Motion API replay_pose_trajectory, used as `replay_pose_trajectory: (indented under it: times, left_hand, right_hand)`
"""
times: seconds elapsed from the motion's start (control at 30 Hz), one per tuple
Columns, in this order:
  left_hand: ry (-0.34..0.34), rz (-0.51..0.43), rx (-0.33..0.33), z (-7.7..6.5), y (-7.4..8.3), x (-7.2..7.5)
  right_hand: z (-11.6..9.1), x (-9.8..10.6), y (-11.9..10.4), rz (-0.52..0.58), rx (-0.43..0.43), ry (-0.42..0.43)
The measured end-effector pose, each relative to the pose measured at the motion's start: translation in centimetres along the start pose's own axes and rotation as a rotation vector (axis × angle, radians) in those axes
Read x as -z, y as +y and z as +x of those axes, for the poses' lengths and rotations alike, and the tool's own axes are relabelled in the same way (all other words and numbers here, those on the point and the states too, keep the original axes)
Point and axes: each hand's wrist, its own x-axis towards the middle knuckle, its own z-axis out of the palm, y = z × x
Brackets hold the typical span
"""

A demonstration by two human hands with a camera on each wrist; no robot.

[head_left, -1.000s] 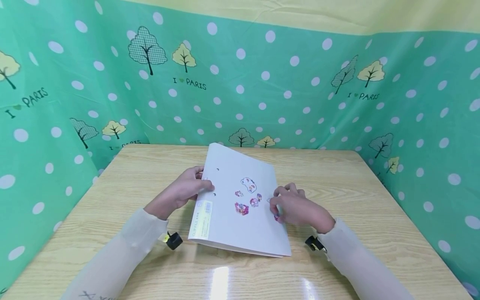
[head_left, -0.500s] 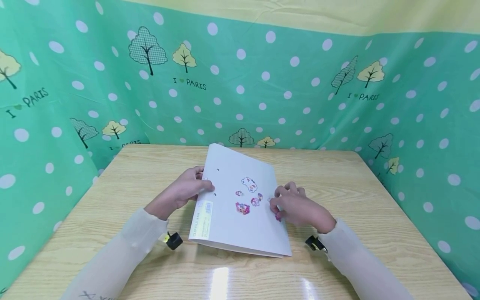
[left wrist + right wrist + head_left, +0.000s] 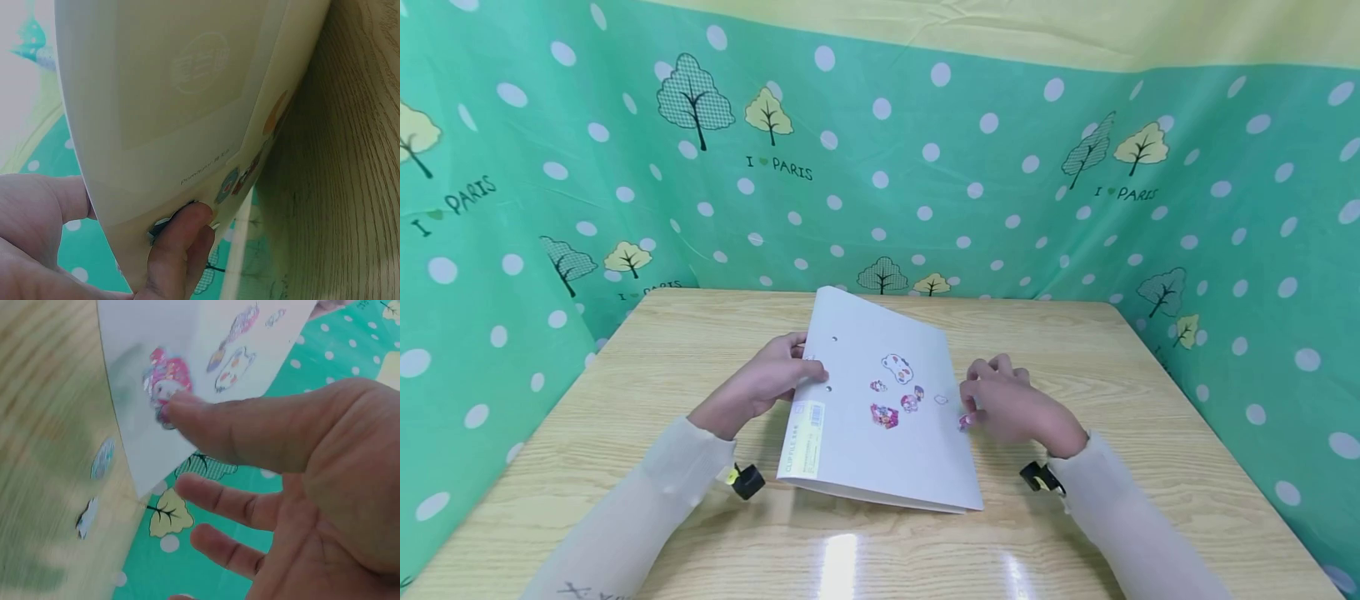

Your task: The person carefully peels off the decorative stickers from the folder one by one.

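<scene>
A pale clip file [image 3: 880, 458] is propped at a tilt above the table. My left hand [image 3: 775, 377] grips its spine edge, thumb on the front cover; in the left wrist view its fingers [image 3: 178, 240] curl round the other face. Several stickers, including a pink one [image 3: 884, 416] and a cloud-shaped one [image 3: 898, 367], are on the front. Just off the cover's right edge, my right hand [image 3: 1011, 406] pinches a small pink sticker [image 3: 165, 381] by the thumb tip. The sticker's far side and the finger behind it are hidden. A small white sticker [image 3: 941, 399] shows beside that hand.
The wooden table [image 3: 1075, 358] extends around the file. A green dotted curtain [image 3: 880, 208] hangs behind and at both sides. In the right wrist view, two small stickers [image 3: 103, 458] appear against the wood. A yellow label [image 3: 801, 437] is on the spine side.
My right hand has moved right and slightly up from the cover's edge with the pink sticker, uncovering the small white sticker. The left hand and the clip file have hardly moved.
</scene>
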Motion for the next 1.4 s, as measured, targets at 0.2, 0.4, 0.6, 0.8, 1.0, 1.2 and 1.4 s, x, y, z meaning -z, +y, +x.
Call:
replay_pose_trajectory:
  times: [0.2, 0.4, 0.6, 0.8, 1.0, 1.2, 1.4]
  left_hand:
    - [-0.002, -0.005, -0.001, 0.0, -0.1, 0.1]
    - [0.004, -0.005, 0.008, -0.1, 0.0, 0.0]
    - [-0.001, -0.008, 0.000, 0.0, 0.0, 0.0]
    - [-0.002, -0.006, -0.003, 0.0, -0.1, 0.2]
    - [0.007, -0.009, 0.005, -0.1, -0.1, 0.1]
    - [0.011, -0.011, -0.004, -0.2, 0.2, -0.1]
    - [0.010, -0.010, -0.010, -0.3, 0.4, -0.1]
  right_hand:
    - [0.2, 0.0, 0.9, -0.008, -0.078, -0.018]
    - [0.6, -0.5, 1.6, -0.093, -0.169, 0.022]
    - [0.9, -0.8, 2.1, -0.130, -0.231, 0.096]
    - [1.3, -1.4, 1.9, -0.059, -0.202, 0.158]
    - [1.9, -1.7, 1.0, 0.018, -0.199, 0.203]
    - [2.2, -2.2, 0.3, 0.037, -0.163, 0.220]
    - [2.5, -2.8, -0.3, 0.008, -0.085, 0.276]
